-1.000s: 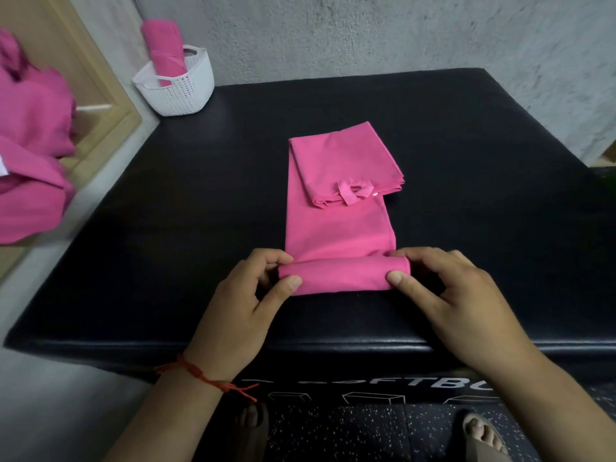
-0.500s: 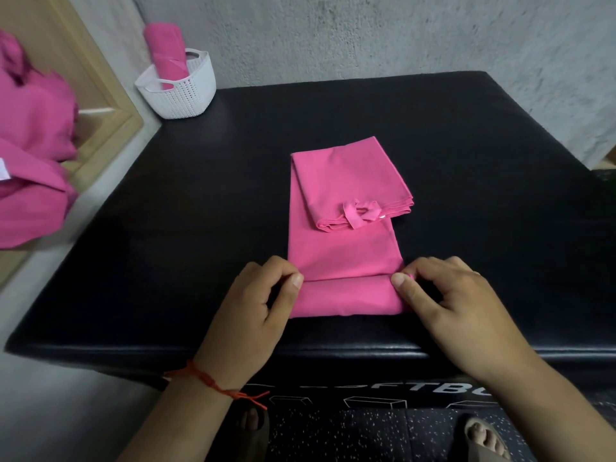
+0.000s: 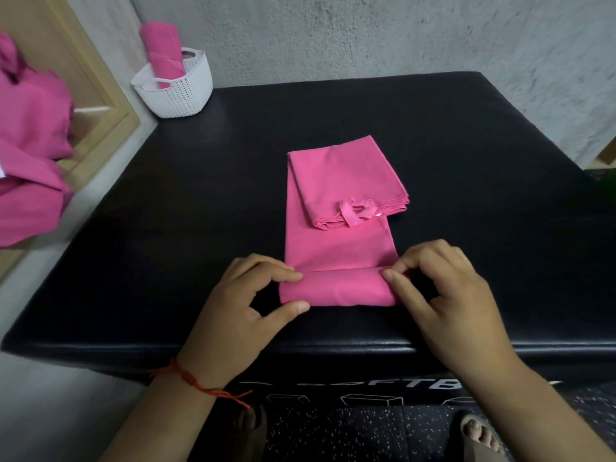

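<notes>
On the black padded table (image 3: pixel 200 228), at 6 o'clock, my left hand (image 3: pixel 240 305) and right hand (image 3: pixel 446 295) pinch the rolled near end of the folded pink cloth (image 3: pixel 336 251), fingers curled. The right hand hides its corner.

partial white lettering "OFTB", on front face of black padded box (image 3: pixel 333 375), ends hidden

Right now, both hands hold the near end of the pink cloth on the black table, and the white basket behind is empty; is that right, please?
Not quite: the head view shows the white basket holds a rolled pink towel. The left hand and right hand do hold the pink cloth on the black table.
</notes>
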A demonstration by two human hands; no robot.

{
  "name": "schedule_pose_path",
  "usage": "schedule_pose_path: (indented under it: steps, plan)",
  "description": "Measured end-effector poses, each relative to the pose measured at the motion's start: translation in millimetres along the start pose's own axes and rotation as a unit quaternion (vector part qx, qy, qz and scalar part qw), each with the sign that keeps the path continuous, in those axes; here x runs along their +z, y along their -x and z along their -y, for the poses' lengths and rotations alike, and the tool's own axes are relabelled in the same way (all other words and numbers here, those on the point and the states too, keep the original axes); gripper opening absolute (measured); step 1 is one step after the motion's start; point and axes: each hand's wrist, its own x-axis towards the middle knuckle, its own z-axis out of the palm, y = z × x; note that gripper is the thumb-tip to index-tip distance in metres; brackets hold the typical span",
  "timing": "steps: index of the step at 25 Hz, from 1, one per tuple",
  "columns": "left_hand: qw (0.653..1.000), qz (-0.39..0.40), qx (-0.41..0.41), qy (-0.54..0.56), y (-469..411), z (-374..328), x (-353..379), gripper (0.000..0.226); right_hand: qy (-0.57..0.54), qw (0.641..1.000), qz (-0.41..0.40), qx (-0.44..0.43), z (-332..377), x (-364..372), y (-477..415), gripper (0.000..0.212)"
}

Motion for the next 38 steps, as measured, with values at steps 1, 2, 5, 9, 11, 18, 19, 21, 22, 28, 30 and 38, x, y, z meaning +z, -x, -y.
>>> schedule_pose_path:
  steps: [1, 2, 5, 9, 11, 18, 19, 21, 22, 28, 30, 38]
  plan:
    - [1.000, 0.002, -0.013, 0.011, 0, 0, 0, 0.034, 0.007, 1.000, 0.007, -0.009, -1, -1, 1, 0.006]
    - [0.999, 0.003, -0.025, 0.020, -1, -1, 0, 0.033, 0.010, 1.000, 0.015, -0.007, -4, -2, 2, 0.012]
    - [0.999, 0.001, -0.050, 0.016, -4, -1, 2, 0.032, 0.027, 0.998, 0.052, -0.004, -10, -5, 2, 0.037]
    - [0.997, -0.013, -0.072, 0.002, -6, -5, 4, 0.032, 0.035, 0.996, 0.077, 0.018, -10, -3, 0, 0.044]
    - [0.996, -0.007, -0.084, 0.019, -6, -5, 4, 0.028, 0.025, 0.996, 0.082, 0.027, -10, -4, -1, 0.040]
    - [0.996, 0.005, -0.060, 0.070, -6, -13, 4, 0.020, -0.014, 0.994, 0.103, 0.030, -6, -11, 2, 0.032]
    - [0.997, 0.007, -0.057, 0.060, -6, -13, 5, 0.021, -0.022, 0.994, 0.103, 0.032, -5, -12, 2, 0.029]
    - [0.998, 0.006, -0.051, 0.042, -6, -10, 6, 0.022, -0.049, 0.993, 0.100, 0.044, -2, -13, 2, 0.028]
    - [0.999, -0.001, -0.040, 0.029, -5, -9, 7, 0.021, -0.060, 0.992, 0.100, 0.047, 0, -13, 2, 0.029]
    - [0.997, 0.009, 0.069, -0.039, 5, 2, 2, 0.038, -0.062, 0.993, 0.077, 0.065, 1, -10, 2, 0.025]
    - [0.998, 0.016, 0.053, -0.038, 4, 4, 2, 0.044, -0.048, 0.996, 0.048, 0.063, -1, -5, 2, 0.020]
    - [0.998, 0.039, -0.044, 0.017, -4, -2, 1, 0.041, -0.019, 0.999, 0.029, -0.016, -5, 2, 4, 0.026]
